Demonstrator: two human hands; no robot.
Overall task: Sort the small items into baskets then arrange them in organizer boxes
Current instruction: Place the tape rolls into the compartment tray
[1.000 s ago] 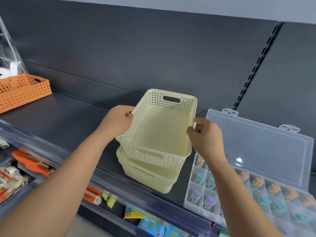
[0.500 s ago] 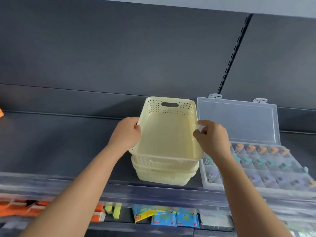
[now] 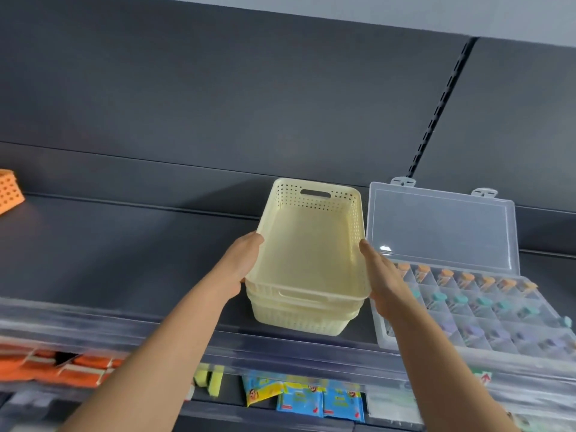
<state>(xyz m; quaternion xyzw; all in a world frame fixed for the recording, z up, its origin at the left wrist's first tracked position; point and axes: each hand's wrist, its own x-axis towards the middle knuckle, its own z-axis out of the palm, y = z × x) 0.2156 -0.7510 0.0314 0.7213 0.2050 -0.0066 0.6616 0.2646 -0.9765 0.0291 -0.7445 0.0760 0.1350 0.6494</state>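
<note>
Upper basket, gripped at its side walls between left hand and right hand, has dropped level into lower basket (earlier raised, tilted). Empties appear stacked; organizer box lies beyond right hand.

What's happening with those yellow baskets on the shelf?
A person grips an empty pale yellow perforated plastic basket by its long sides, with left hand and right hand. It sits nested in a second matching basket on the dark shelf. Beside it, a clear plastic organizer box lies open, holding small capped vials.
</note>
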